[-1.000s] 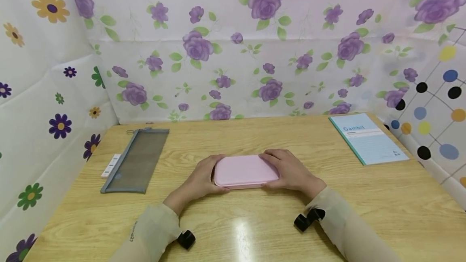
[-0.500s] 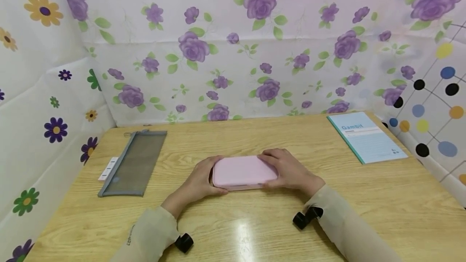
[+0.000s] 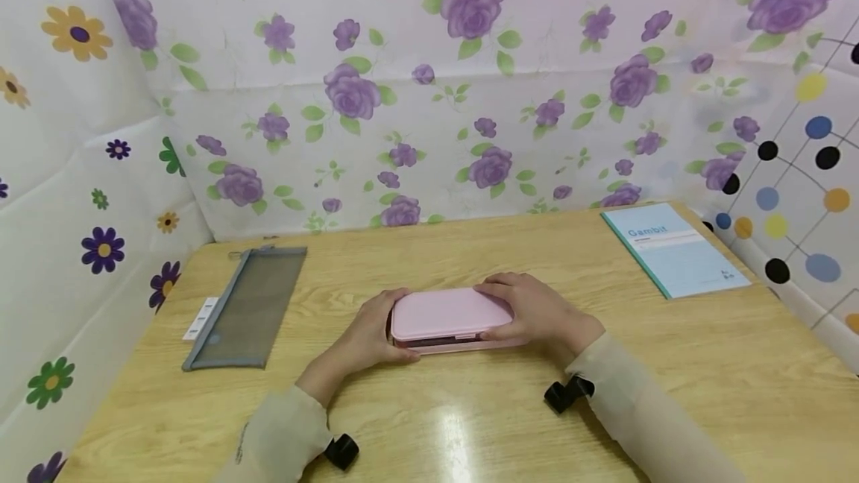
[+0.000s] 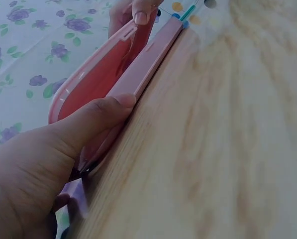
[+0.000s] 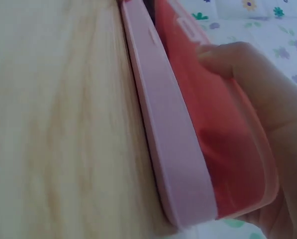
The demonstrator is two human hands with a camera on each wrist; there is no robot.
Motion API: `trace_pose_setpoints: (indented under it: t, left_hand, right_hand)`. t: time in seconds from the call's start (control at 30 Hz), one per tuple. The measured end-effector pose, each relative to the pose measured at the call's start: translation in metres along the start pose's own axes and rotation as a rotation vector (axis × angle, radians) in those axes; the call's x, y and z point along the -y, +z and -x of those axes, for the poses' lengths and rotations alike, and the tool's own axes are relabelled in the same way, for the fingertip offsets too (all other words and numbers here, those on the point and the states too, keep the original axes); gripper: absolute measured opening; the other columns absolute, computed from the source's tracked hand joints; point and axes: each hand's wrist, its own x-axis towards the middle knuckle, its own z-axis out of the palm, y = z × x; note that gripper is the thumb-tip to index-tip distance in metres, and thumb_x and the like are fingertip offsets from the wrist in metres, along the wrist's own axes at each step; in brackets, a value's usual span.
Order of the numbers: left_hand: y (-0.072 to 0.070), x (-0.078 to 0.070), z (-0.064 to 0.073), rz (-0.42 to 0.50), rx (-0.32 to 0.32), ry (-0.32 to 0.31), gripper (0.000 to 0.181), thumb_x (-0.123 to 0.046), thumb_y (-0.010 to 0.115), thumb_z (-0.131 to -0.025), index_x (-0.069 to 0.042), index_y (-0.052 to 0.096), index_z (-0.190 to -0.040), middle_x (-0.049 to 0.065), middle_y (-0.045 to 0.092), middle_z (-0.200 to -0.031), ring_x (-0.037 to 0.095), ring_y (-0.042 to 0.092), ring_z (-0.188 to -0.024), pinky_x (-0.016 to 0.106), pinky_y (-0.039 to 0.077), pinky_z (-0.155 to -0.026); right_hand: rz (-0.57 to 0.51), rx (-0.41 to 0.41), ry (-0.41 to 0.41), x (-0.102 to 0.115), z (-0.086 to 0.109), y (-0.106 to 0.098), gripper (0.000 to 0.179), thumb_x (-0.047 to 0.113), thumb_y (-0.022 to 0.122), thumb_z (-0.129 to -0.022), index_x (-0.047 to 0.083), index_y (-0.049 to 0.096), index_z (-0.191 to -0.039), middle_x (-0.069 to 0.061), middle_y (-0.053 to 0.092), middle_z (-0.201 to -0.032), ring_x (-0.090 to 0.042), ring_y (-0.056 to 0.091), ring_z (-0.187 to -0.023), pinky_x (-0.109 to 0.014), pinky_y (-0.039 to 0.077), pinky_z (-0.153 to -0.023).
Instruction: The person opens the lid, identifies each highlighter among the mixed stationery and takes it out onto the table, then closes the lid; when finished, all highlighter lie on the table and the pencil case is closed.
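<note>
A pink case (image 3: 446, 311) with a hinged lid lies on the wooden table in front of me. Its lid is partly raised, leaving a gap along the near side. My left hand (image 3: 367, 330) grips the case's left end, the thumb against the front wall of the base (image 4: 143, 62) in the left wrist view. With its thumb under the lid's front edge, my right hand (image 3: 537, 313) holds the lid's right end. A reddish lid inside (image 5: 208, 114) shows in the right wrist view. What lies inside the base is hidden.
At the left of the table lies a grey mesh zip pouch (image 3: 251, 311), with a small white strip (image 3: 200, 318) beside it. A light blue notebook (image 3: 681, 252) is at the far right. Flowered sheets (image 3: 403, 118) hang around the table.
The lid was down on the base one second ago and has risen at its near side, lifted by my right hand. My left hand keeps its grip. The head view has shifted slightly.
</note>
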Motion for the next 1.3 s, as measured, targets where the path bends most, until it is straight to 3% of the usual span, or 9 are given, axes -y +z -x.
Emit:
trace_pose_setpoints:
  t: [0.13, 0.37, 0.57, 0.97, 1.13, 1.3]
  left_hand:
    - [-0.003, -0.001, -0.002, -0.046, 0.011, 0.024, 0.105, -0.04, 0.091, -0.06, -0.009, 0.038, -0.145, 0.011, 0.05, -0.14, 0.03, 0.046, -0.129, 0.054, 0.033, -0.111]
    - [-0.007, -0.002, 0.0, -0.1, 0.019, -0.009, 0.11, -0.053, 0.088, -0.058, -0.016, 0.037, -0.147, 0.009, 0.045, -0.143, 0.032, 0.044, -0.13, 0.055, 0.039, -0.106]
    - [-0.012, -0.007, 0.003, -0.103, 0.007, -0.027, 0.112, -0.053, 0.087, -0.058, -0.014, 0.035, -0.149, 0.012, 0.043, -0.145, 0.033, 0.04, -0.135, 0.058, 0.031, -0.112]
    - [-0.015, -0.008, 0.009, -0.124, -0.007, -0.169, 0.111, -0.056, 0.084, -0.06, -0.007, 0.037, -0.148, 0.016, 0.045, -0.144, 0.039, 0.037, -0.137, 0.058, 0.027, -0.115]
    - [-0.013, -0.008, 0.011, -0.15, -0.021, -0.171, 0.098, -0.056, 0.083, -0.062, -0.004, 0.05, -0.138, 0.014, 0.047, -0.142, 0.037, 0.04, -0.134, 0.056, 0.028, -0.115]
    - [-0.012, -0.009, 0.012, -0.146, -0.038, -0.155, 0.093, -0.055, 0.084, -0.062, -0.009, 0.053, -0.136, 0.01, 0.049, -0.141, 0.034, 0.041, -0.134, 0.055, 0.027, -0.116]
  right_hand:
    - [0.0, 0.023, 0.008, 0.002, 0.0, -0.009, 0.075, 0.059, 0.066, -0.081, 0.012, 0.054, -0.138, -0.013, 0.056, -0.136, -0.032, 0.054, -0.124, -0.048, 0.045, -0.104]
    - [0.041, -0.044, -0.021, 0.007, 0.003, -0.018, 0.063, 0.055, 0.066, -0.084, 0.012, 0.061, -0.13, -0.01, 0.06, -0.129, -0.029, 0.056, -0.12, -0.046, 0.045, -0.104]
    - [0.074, -0.095, -0.013, 0.011, 0.007, -0.027, 0.054, 0.047, 0.069, -0.085, 0.011, 0.064, -0.125, -0.009, 0.063, -0.12, -0.027, 0.059, -0.111, -0.045, 0.049, -0.098]
    - [0.134, -0.345, -0.07, 0.011, 0.009, -0.033, 0.032, 0.028, 0.075, -0.083, 0.006, 0.07, -0.107, -0.005, 0.066, -0.096, -0.02, 0.058, -0.089, -0.037, 0.054, -0.079]
    - [0.134, -0.475, -0.117, 0.011, 0.007, -0.032, 0.024, 0.019, 0.077, -0.081, 0.007, 0.07, -0.1, -0.004, 0.063, -0.088, -0.016, 0.056, -0.078, -0.03, 0.05, -0.067]
    - [0.13, -0.569, -0.128, 0.011, 0.004, -0.032, 0.021, 0.014, 0.079, -0.078, 0.006, 0.07, -0.095, -0.004, 0.063, -0.085, -0.017, 0.054, -0.075, -0.03, 0.047, -0.064]
